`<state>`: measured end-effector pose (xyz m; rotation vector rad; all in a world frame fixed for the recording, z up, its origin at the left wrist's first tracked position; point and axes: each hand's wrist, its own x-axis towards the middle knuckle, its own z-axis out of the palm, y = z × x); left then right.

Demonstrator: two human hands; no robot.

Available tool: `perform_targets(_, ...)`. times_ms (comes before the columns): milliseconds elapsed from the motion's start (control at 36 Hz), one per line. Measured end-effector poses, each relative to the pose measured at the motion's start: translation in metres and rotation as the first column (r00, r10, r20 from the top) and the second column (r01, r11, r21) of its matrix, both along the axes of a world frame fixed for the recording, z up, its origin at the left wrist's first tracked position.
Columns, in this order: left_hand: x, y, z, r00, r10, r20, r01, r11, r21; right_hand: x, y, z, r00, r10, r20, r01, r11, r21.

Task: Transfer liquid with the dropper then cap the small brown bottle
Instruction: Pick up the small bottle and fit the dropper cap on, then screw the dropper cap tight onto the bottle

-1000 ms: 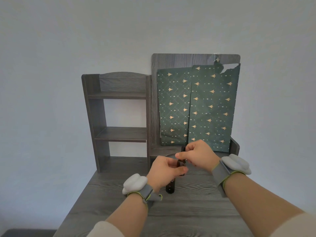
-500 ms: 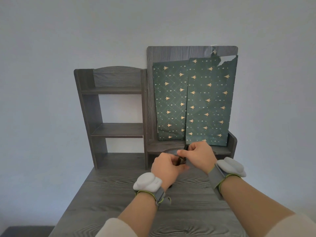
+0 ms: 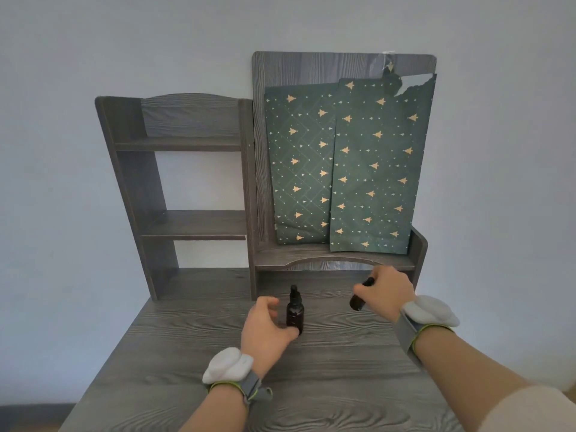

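Note:
A small brown bottle with a black dropper top (image 3: 295, 313) stands upright on the grey wooden desk (image 3: 193, 363). My left hand (image 3: 266, 327) curves beside it on the left, fingers apart; the thumb tip lies at the bottle's base. Whether it presses the glass I cannot tell. To the right, my right hand (image 3: 386, 291) is closed around a second small dark bottle (image 3: 357, 301), held tilted above the desk. A black tip of this bottle (image 3: 369, 280) pokes out above my fingers. The two bottles are well apart.
A grey shelf unit (image 3: 187, 226) stands at the desk's back left. A taller back panel with a low ledge (image 3: 336, 260) is at the back right, with two dark green patterned paper bags (image 3: 352, 169) leaning on it. Both wrists wear grey bands.
My hands were joined over one spot at the desk's centre. They have parted: the right hand moved right with a small bottle, and the left hand loosened beside the standing dropper bottle.

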<state>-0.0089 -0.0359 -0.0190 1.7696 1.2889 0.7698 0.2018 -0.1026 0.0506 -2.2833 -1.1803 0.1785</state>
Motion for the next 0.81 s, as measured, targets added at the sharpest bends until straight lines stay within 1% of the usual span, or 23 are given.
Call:
perform_targets(111, 0.005, 0.01, -0.018, 0.992, -0.117, -0.048, 0.116, 0.993, -0.024, 0.013, 0.006, -0.013, 1.0, 0.007, -0.012, -0.008, 0.998, -0.065)
perform_targets(222, 0.01, 0.017, -0.02, 0.982, -0.173, -0.081, 0.173, 0.985, -0.01, 0.021, 0.013, -0.019, 0.998, 0.001, -0.06, -0.005, 0.998, -0.064)
perform_targets(361, 0.014, 0.03, -0.021, 0.977, -0.201, -0.077, 0.201, 0.979, -0.007, 0.028, 0.028, -0.026, 0.997, -0.058, -0.059, 0.055, 0.997, -0.05)
perform_targets(472, 0.012, 0.038, -0.024, 0.982, -0.187, -0.032, 0.187, 0.982, -0.014, 0.03, 0.036, -0.029, 0.993, -0.09, -0.075, 0.088, 0.996, -0.03)
perform_targets(639, 0.011, 0.043, -0.026, 0.977, -0.214, -0.004, 0.214, 0.976, -0.036, 0.029, 0.052, -0.036, 0.98, -0.158, -0.117, 0.155, 0.987, -0.037)
perform_targets(806, 0.01, 0.046, -0.027, 0.974, -0.226, 0.011, 0.226, 0.973, -0.055, 0.03, 0.054, -0.039, 0.984, -0.113, -0.139, 0.108, 0.993, -0.042)
